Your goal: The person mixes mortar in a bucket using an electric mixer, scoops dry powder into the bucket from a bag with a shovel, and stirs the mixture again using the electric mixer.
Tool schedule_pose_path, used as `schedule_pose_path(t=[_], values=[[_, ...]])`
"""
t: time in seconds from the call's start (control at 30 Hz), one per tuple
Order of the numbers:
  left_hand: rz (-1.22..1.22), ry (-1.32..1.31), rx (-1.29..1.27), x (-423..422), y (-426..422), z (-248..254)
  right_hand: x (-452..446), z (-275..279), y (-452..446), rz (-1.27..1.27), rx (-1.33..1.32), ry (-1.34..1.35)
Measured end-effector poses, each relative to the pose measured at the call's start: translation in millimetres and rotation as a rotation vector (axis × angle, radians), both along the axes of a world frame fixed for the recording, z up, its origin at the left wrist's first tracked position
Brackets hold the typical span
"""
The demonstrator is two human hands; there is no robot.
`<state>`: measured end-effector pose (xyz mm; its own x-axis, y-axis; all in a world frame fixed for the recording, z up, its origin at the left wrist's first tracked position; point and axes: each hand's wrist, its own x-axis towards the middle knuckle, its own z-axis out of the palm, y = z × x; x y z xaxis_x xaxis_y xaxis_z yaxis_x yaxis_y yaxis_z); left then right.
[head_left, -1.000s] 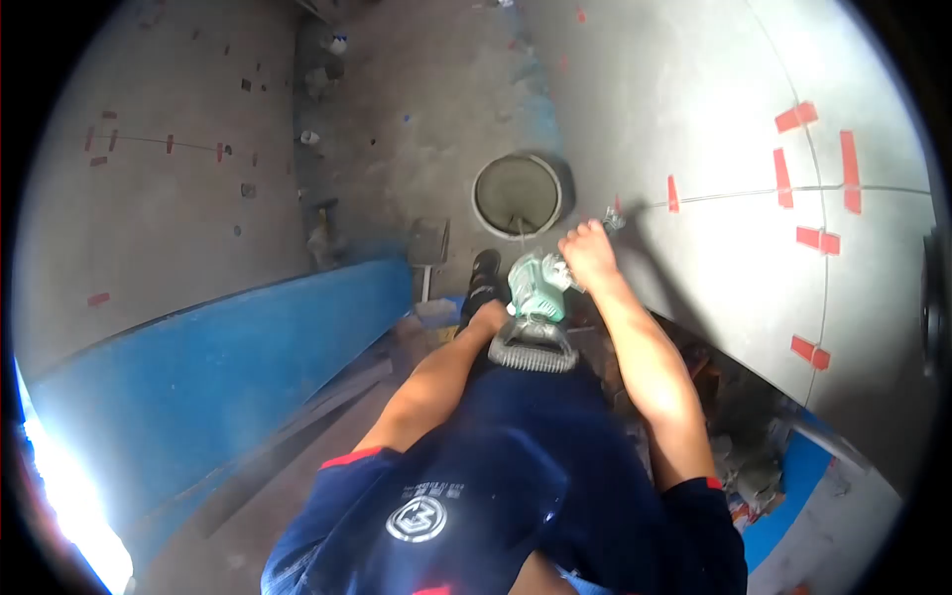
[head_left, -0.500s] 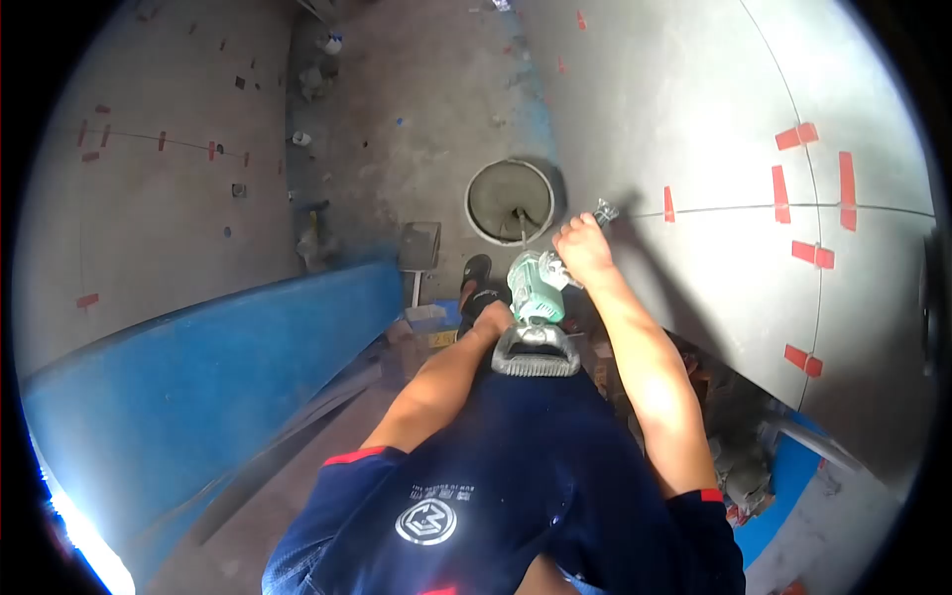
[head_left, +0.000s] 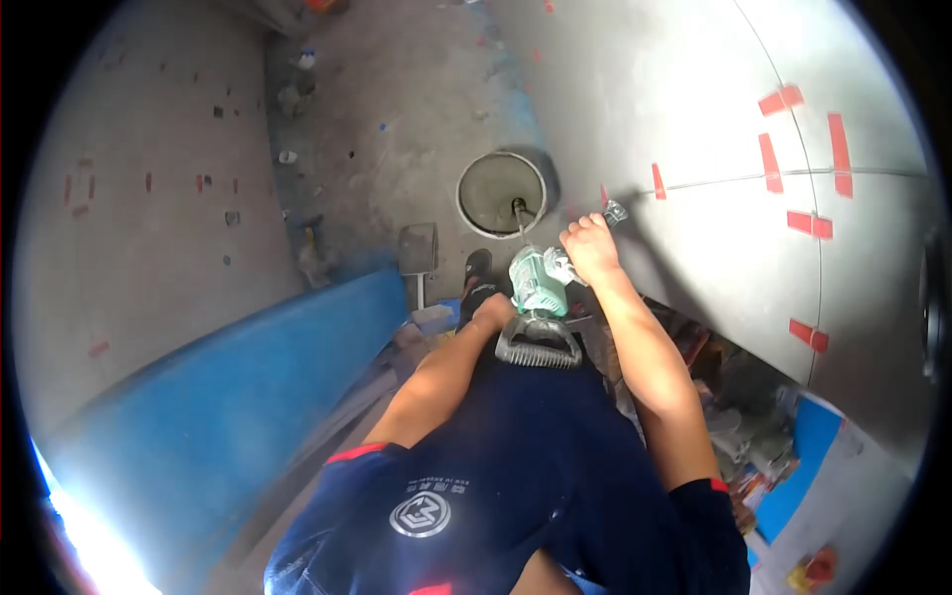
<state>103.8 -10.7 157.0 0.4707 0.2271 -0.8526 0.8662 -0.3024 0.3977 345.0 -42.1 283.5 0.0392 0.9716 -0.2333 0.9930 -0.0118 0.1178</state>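
Observation:
A green electric hand mixer (head_left: 538,282) with a black ribbed rear handle (head_left: 538,342) is held in front of my body. Its shaft reaches down into the grey, wet mix in a round bucket (head_left: 462,210). My right hand (head_left: 592,245) is wrapped round the mixer's side handle, whose plastic-covered end (head_left: 616,212) sticks out past the fist. On the machine's left side, my left hand (head_left: 496,311) is closed against the body, its fingers partly hidden.
A long-handled shovel or dustpan (head_left: 417,248) stands left of the bucket. A blue panel (head_left: 228,367) runs along the left. Grey tiled wall (head_left: 694,109) with red tape strips rises close on the right. Clutter (head_left: 749,426) lies at lower right, beside my body.
The view has shifted slightly, so bucket and walls sit a little differently. The mixer's shaft has moved a little within the bucket. Both hands keep their places on the mixer.

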Motion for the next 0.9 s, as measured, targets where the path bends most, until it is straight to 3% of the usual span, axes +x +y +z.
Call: schedule_pose_path(t=[0.1,0.13,0.2,0.27,0.3,0.53,0.57,0.7,0.83,0.9], values=[[0.014,0.054,-0.019,3,15,23,-8,-6,-11,-0.056,0.014,0.024],[0.026,0.088,0.003,-2,11,-1,-1,-6,-10,-0.076,0.008,0.020],[0.036,0.117,-0.004,8,27,55,-6,-8,-23,-0.141,0.043,0.055],[0.052,0.162,0.024,13,34,74,-1,-12,-29,-0.183,0.122,0.096],[-0.041,0.152,0.064,13,39,87,-1,-11,-33,-0.223,0.022,0.116],[-0.285,0.029,0.200,22,66,97,-9,-26,-80,-0.456,0.133,0.259],[-0.358,0.114,0.176,28,70,97,-10,-27,-82,-0.470,0.032,0.260],[-0.432,0.030,0.214,42,83,108,-13,-24,-91,-0.531,-0.184,0.298],[-0.553,0.017,0.264,34,90,113,-26,-31,-107,-0.587,-0.263,0.480],[-0.654,0.025,0.291,50,101,127,-20,-15,-97,-0.620,-0.468,0.652]])
